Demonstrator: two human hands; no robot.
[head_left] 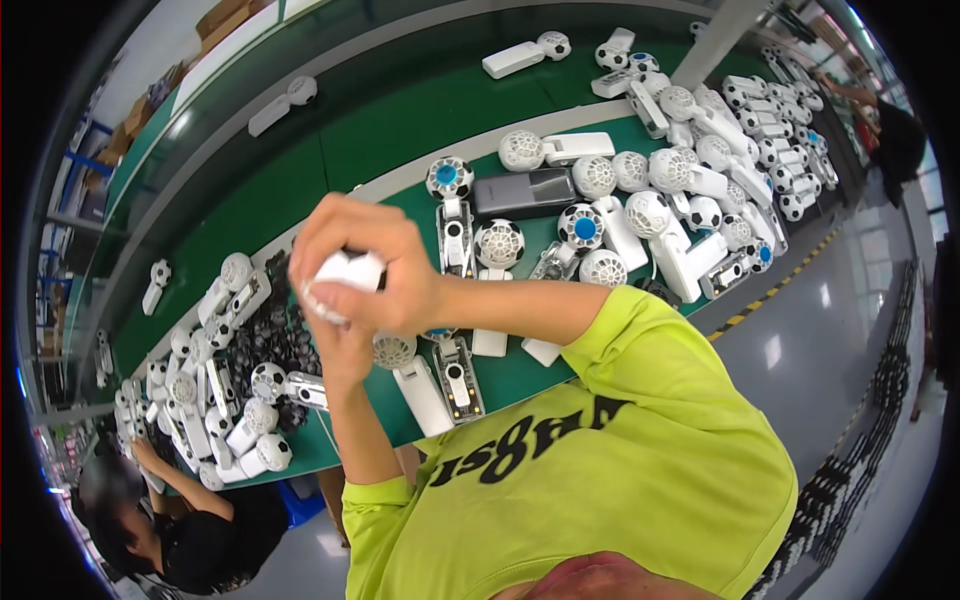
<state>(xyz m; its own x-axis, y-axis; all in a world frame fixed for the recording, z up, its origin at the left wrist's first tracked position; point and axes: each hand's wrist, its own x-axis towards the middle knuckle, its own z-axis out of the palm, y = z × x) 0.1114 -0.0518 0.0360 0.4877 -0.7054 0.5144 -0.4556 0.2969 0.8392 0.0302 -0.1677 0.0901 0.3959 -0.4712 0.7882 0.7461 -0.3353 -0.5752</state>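
Both my hands are closed around a small white part with black patches [350, 270], which looks like a soccer-ball fan head. My right hand [398, 268] wraps over it from above and the right. From below, my left hand [342, 350] grips it; its fingers are partly hidden. Most of the part is covered and slightly blurred. Just right of the hands are an opened fan with exposed insides [456, 238] and a soccer-ball fan head [499, 244]. Below them lie a white fan [422, 398] and another fan with its circuit showing [459, 380].
A dark grey rectangular device [525, 192] lies on the green bench. Piles of white fans [690, 170] stand to the right, more fans [215, 400] to the left beside small black parts [275, 335]. Fans [515, 60] also sit on the green conveyor [400, 110]. A co-worker [190, 520] works at lower left, another person [893, 135] at far right.
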